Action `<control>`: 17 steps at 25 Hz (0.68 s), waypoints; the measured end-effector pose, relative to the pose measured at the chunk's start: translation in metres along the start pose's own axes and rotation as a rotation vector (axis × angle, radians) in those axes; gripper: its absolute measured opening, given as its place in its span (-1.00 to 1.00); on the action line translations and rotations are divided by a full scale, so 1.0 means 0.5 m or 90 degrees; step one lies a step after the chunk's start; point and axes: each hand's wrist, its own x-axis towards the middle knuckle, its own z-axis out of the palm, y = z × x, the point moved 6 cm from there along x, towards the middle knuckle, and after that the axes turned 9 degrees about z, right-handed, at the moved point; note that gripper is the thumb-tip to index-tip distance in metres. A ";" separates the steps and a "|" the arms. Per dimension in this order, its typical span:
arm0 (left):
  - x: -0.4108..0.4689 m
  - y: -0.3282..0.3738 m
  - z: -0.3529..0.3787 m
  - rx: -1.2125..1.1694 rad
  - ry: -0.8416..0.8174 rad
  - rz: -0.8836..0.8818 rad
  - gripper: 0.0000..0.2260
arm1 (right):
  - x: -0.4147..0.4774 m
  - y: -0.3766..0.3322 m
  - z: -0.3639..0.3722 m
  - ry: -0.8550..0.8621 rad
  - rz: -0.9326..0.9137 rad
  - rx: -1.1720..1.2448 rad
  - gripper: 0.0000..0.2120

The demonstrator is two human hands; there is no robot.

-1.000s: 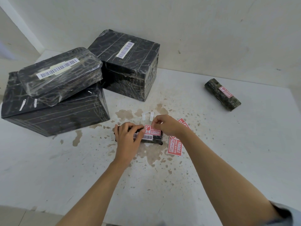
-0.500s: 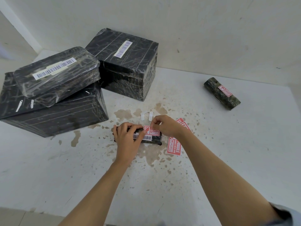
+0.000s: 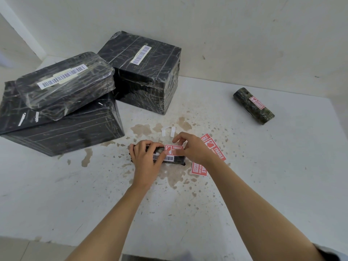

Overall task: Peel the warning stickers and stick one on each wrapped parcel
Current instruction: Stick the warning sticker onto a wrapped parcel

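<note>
Our right hand [image 3: 192, 147] has slid right along the sticker [image 3: 174, 150], baring more of it; its fingers pinch the sticker's right end. Our left hand [image 3: 146, 159] grips the parcel [image 3: 178, 161], lying mid-worktop [image 3: 263, 166].

Black, red, white
The parcel [image 3: 178, 162] is wrapped in black, its label [image 3: 169, 158] is barred black on white, the sticker [image 3: 174, 148] is printed white on red, and the white table [image 3: 263, 166] is blotched brown.
</note>
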 end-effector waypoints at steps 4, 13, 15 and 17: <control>-0.013 -0.001 0.004 0.001 -0.019 0.013 -0.66 | -0.015 0.024 0.000 0.021 0.023 0.023 -0.68; -0.021 0.004 -0.005 -0.022 -0.035 0.011 -0.53 | -0.035 0.051 0.015 0.032 0.052 0.139 -0.75; -0.022 0.001 -0.004 -0.024 -0.032 0.006 -0.51 | -0.041 0.057 0.014 0.017 0.065 0.194 -0.75; -0.021 -0.001 -0.002 -0.017 -0.022 0.009 -0.51 | -0.042 0.061 0.013 0.010 0.076 0.210 -0.76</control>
